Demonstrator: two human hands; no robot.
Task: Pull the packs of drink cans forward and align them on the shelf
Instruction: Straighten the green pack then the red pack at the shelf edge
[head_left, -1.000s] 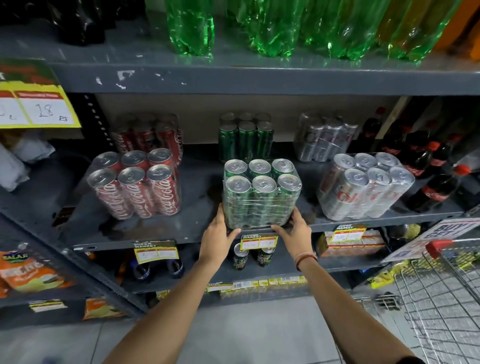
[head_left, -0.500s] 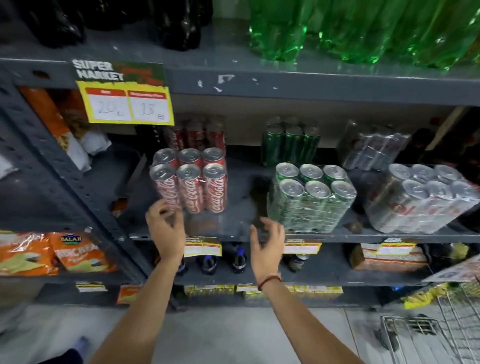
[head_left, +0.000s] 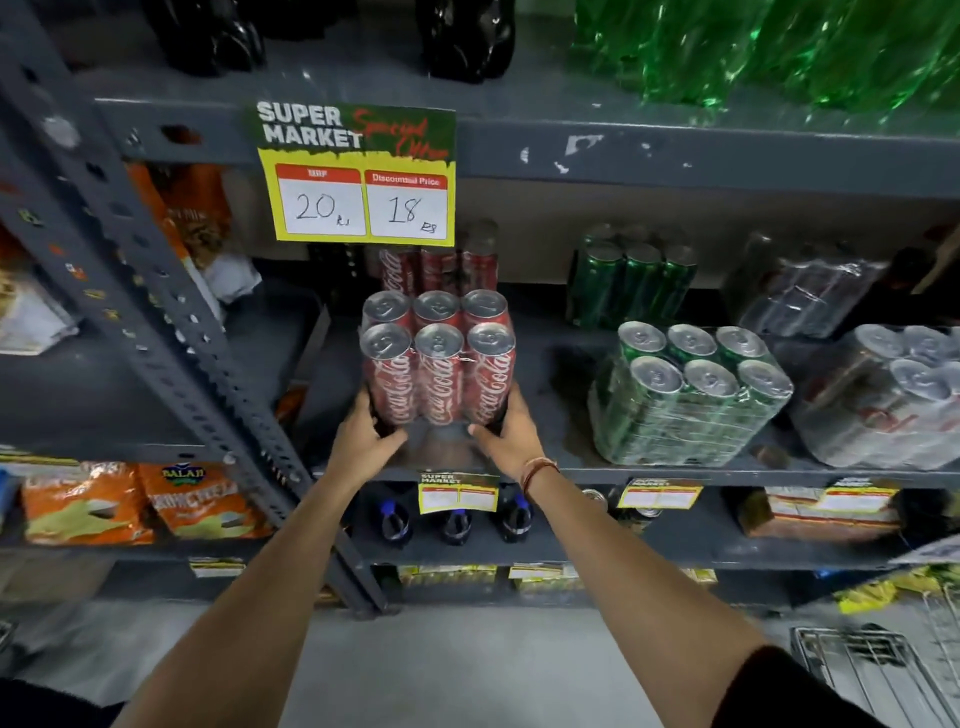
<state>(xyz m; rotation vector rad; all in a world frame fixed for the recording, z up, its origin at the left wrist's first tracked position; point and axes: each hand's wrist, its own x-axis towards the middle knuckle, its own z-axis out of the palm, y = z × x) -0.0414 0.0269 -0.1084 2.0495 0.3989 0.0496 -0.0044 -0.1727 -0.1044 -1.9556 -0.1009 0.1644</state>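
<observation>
A shrink-wrapped pack of red cola cans (head_left: 439, 364) stands on the grey shelf (head_left: 571, 470), a little back from its front edge. My left hand (head_left: 363, 434) grips its lower left corner and my right hand (head_left: 506, 431) grips its lower right corner. Behind it stands a second red pack (head_left: 439, 267). To the right a pack of green cans (head_left: 685, 395) sits near the front edge, with another green pack (head_left: 631, 280) behind it. Further right lies a silver can pack (head_left: 893, 395) at the front and a second silver pack (head_left: 802, 296) at the back.
A yellow price sign (head_left: 358, 174) hangs from the upper shelf just above the red packs. A slanted grey upright (head_left: 171, 332) bounds the bay on the left. Snack bags (head_left: 140, 501) fill the lower left. A wire trolley (head_left: 872, 670) stands at the bottom right.
Both hands left the green pack, moved left and closed on the bottom corners of the front red pack. My view swung left with them.
</observation>
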